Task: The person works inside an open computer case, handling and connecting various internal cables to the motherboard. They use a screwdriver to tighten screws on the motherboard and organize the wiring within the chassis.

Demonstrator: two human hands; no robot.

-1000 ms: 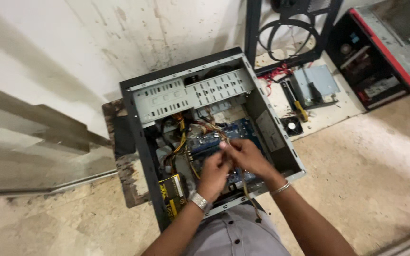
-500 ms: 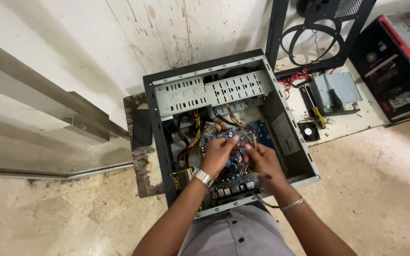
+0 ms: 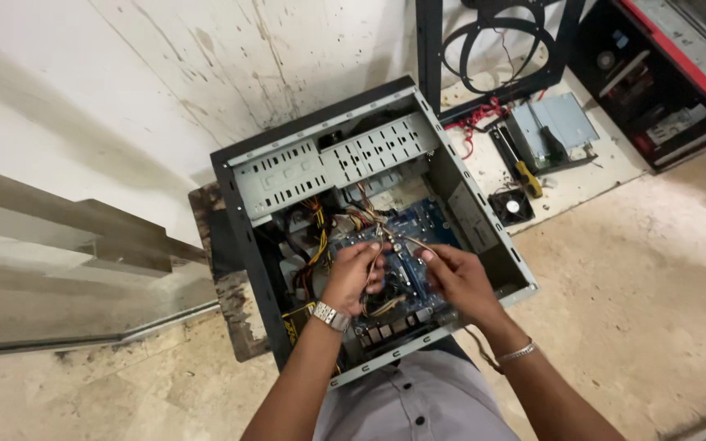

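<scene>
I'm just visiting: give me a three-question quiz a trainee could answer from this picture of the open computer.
1. True or false: both hands are inside the open computer case.
2. Which wrist wears the watch?
3. What lies on the floor beside the small black fan: A) a yellow-handled screwdriver, B) a hammer, C) a keyboard?

Key: 1 true; the left hand and right hand handle thin wires over the blue motherboard. 2 left. 3 A.

Single head view — steep downward, close over open computer case.
</scene>
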